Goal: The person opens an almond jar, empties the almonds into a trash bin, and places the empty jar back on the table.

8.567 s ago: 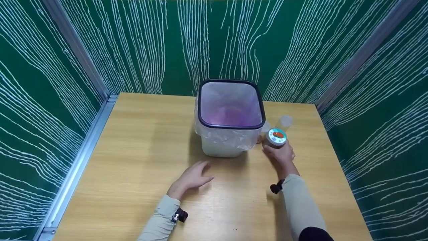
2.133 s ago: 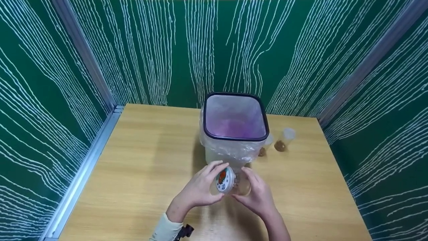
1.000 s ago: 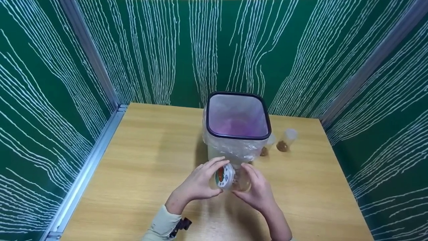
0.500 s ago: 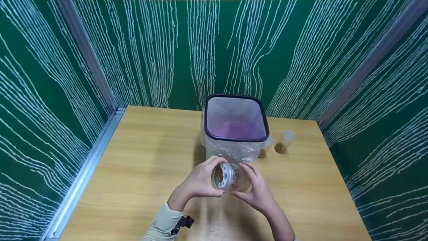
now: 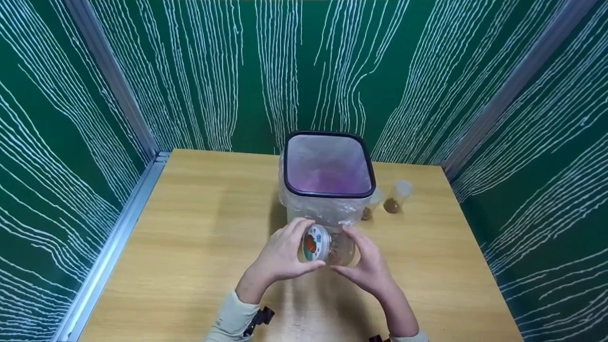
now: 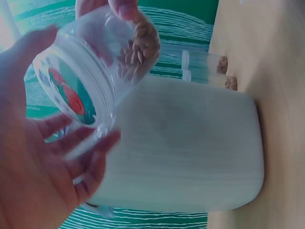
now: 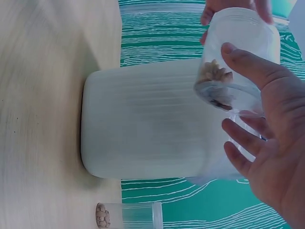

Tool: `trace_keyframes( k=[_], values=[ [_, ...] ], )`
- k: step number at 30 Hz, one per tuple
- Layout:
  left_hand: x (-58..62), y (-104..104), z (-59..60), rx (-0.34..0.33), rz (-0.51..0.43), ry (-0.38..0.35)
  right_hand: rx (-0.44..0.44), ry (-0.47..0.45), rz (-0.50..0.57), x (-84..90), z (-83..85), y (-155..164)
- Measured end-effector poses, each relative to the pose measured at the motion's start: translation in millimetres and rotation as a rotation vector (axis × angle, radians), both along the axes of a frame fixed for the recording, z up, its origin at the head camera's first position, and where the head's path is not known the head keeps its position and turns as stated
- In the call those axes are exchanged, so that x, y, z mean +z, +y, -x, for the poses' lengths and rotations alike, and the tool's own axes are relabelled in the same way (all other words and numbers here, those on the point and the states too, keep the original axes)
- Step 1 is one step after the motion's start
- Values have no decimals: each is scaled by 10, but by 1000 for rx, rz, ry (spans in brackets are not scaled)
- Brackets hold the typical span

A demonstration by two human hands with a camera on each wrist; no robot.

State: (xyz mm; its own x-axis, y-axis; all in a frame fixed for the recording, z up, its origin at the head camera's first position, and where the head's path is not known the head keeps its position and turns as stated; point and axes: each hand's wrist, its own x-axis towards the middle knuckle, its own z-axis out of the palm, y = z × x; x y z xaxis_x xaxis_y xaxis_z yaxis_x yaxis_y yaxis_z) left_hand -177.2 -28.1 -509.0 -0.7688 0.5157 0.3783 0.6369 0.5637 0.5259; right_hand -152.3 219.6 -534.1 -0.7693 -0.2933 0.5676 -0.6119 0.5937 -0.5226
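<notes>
A clear plastic jar lies on its side in the air between both hands, just in front of the bin. Its white lid with a teal and red label points left. My left hand grips the lid end, thumb and fingers curled round its edge. My right hand holds the jar's base end, thumb on the wall. A small heap of brown seeds sits inside the jar.
A white bin with a black rim and a clear liner stands mid-table, close behind the hands. Two small clear containers with brown contents stand to its right. Green patterned walls close in the wooden table on three sides.
The right hand brought the jar from the bin's right to its front, and the left hand took the lid end. Over the last second the hands only shifted slightly on it.
</notes>
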Motion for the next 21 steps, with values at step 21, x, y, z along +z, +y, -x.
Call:
trace_keyframes(
  k=[21],
  values=[
    [73, -116, -35, -125, 38, 192, 15, -22, 74, -12, -33, 42]
  ],
)
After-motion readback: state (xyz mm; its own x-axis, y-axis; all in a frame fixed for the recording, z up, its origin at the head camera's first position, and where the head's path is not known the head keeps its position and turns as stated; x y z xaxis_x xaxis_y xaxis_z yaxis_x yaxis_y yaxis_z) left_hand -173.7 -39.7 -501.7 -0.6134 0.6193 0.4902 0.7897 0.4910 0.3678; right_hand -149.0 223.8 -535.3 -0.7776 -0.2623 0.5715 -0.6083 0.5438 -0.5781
